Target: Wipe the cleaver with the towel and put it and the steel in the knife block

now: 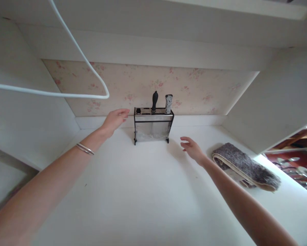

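A knife block (153, 118) with a black frame and clear front stands upright against the back of the white surface. Out of its top rise a black handle (155, 99) and a speckled grey handle (169, 102); what they belong to is hidden inside. My left hand (116, 120) is just left of the block's top, fingers stretched toward it and apart from it. Lower and to the right of the block, my right hand (191, 148) reaches in with its fingers loosely spread. Both hands hold nothing.
A folded grey furry mat (245, 167) lies on the white surface (143, 198) at the right. Overhead at the left hangs a bent white rod or cable (84, 58). White panels (276, 92) close in the sides, with floral wallpaper (189, 85) behind.
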`<state>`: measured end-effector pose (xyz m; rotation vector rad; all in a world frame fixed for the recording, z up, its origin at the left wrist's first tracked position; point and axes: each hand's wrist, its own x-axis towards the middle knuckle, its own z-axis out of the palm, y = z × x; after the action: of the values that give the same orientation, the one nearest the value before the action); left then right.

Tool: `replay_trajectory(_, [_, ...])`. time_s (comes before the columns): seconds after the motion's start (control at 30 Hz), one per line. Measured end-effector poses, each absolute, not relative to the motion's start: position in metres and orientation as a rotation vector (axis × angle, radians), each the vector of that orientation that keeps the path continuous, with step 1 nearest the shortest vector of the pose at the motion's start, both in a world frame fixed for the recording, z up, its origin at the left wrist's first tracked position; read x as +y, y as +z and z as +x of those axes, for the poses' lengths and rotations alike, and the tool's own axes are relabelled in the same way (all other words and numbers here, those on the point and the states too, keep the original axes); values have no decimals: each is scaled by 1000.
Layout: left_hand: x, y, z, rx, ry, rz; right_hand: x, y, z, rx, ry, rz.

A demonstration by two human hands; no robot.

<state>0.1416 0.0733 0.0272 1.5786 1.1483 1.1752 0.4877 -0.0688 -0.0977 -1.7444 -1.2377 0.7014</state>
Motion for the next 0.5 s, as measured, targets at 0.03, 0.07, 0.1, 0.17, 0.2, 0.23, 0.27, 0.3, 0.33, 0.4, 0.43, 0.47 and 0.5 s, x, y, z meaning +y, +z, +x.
replay_trajectory(0.03, [69, 20, 139, 1132, 1157, 1549, -60, -85, 485, -1214, 692, -1706])
replay_trajectory(0.07, [64, 13, 139, 1110, 1144, 1511, -50, -71, 482, -1192, 685, -1662])
replay_trajectory(0.1, [60, 8, 141, 1084, 1136, 1473, -41, -57, 476, -1172, 694, -1607])
replay_trajectory(0.17, [53, 0, 147, 1025, 1119, 1412, -26, -30, 462, -1106, 768, -1474])
replay_trajectory(0.2, [50, -2, 150, 988, 1104, 1392, -20, -19, 454, -1087, 803, -1435])
replay_trajectory(0.23, [48, -4, 153, 948, 1087, 1373, -16, -10, 446, -1091, 842, -1405])
replay_trajectory(0.27, [47, -4, 155, 909, 1072, 1355, -14, -2, 438, -1113, 875, -1388])
replay_trajectory(0.3, [46, -5, 157, 877, 1062, 1336, -13, 4, 432, -1141, 907, -1373])
replay_trajectory(0.33, [45, -5, 158, 851, 1058, 1317, -13, 7, 427, -1166, 936, -1358])
replay_trajectory(0.4, [43, -6, 160, 828, 1070, 1283, -14, 12, 420, -1179, 961, -1332])
replay_trajectory(0.43, [41, -6, 161, 826, 1077, 1269, -15, 13, 419, -1163, 959, -1327])
replay_trajectory(0.47, [39, -7, 163, 819, 1078, 1254, -16, 14, 419, -1139, 954, -1330])
replay_trajectory(0.5, [36, -7, 164, 806, 1075, 1237, -17, 15, 420, -1113, 947, -1336])
